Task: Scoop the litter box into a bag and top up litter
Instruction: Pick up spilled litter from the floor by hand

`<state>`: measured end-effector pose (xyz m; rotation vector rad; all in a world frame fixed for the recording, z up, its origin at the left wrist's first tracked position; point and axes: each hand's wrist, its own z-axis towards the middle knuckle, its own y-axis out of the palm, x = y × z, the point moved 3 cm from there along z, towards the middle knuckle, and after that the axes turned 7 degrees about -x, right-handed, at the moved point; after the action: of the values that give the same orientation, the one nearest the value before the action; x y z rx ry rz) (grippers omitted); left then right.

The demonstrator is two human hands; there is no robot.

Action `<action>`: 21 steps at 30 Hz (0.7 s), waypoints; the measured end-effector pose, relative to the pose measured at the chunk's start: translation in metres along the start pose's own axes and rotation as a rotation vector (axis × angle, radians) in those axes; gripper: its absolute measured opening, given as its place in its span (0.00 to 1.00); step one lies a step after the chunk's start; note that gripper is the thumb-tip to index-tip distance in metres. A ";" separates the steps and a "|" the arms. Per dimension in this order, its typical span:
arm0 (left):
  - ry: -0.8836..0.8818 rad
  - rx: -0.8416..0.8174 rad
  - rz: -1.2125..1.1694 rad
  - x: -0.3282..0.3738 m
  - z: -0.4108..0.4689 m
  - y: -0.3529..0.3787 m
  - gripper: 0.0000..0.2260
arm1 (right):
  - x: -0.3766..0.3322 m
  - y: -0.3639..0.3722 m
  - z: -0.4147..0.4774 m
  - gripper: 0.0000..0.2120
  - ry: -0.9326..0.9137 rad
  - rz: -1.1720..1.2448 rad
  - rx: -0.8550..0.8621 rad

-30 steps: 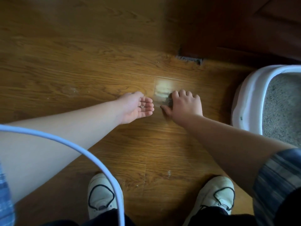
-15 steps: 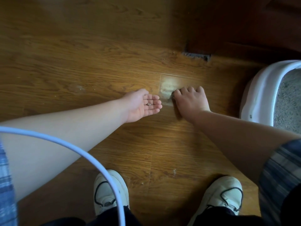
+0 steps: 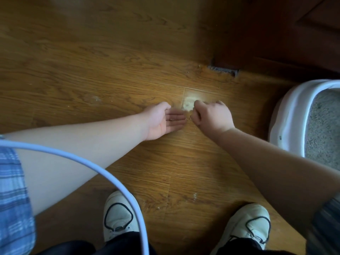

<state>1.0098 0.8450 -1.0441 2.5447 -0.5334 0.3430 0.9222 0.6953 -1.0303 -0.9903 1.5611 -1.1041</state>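
The litter box (image 3: 284, 115) sits at 3 o'clock, cut by the frame edge: a white tub with a rolled rim, filled with grey litter (image 3: 323, 126). It stands on the wooden floor (image 3: 92, 70), apart from both hands.

At the centre, a few brown litter grains (image 3: 189, 117) lie on the floor between the 2 hands. The right hand (image 3: 211, 115) is just at 3 o'clock of them, knuckles up, its grip curled in towards the palm; whether it pinches any grain I cannot tell. The left hand (image 3: 163, 120) is at 9 o'clock of the grains, palm up and low by the floor, its grip spread flat with the fingers straight and together. It looks slightly blurred, with some small specks (image 3: 172, 119) on the fingers.

A pale smudged patch (image 3: 188, 104) marks the floor at 12 o'clock of the grains. More pale crumbs (image 3: 194, 196) lie towards 6 o'clock, between 2 white shoes (image 3: 117, 216) at the bottom. A white cable (image 3: 103, 170) arcs across at 7 o'clock, over a blue plaid sleeve (image 3: 12, 190). Dark wooden panelling (image 3: 276, 34) fills 1 o'clock.
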 end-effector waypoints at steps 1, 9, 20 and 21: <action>0.005 -0.008 -0.007 0.000 0.000 0.002 0.18 | -0.011 -0.004 -0.002 0.07 -0.039 0.029 0.031; 0.038 0.020 -0.045 -0.005 -0.005 0.010 0.15 | -0.067 0.002 -0.002 0.14 0.036 -0.072 -0.166; 0.009 0.029 -0.036 -0.008 -0.008 0.006 0.13 | -0.079 -0.001 -0.010 0.12 0.015 0.046 -0.193; 0.008 0.021 -0.052 -0.008 -0.008 0.006 0.13 | -0.076 0.001 -0.012 0.11 -0.001 0.084 -0.198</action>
<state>0.9988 0.8473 -1.0379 2.5713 -0.4619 0.3410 0.9272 0.7694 -1.0113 -1.0456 1.7199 -0.9036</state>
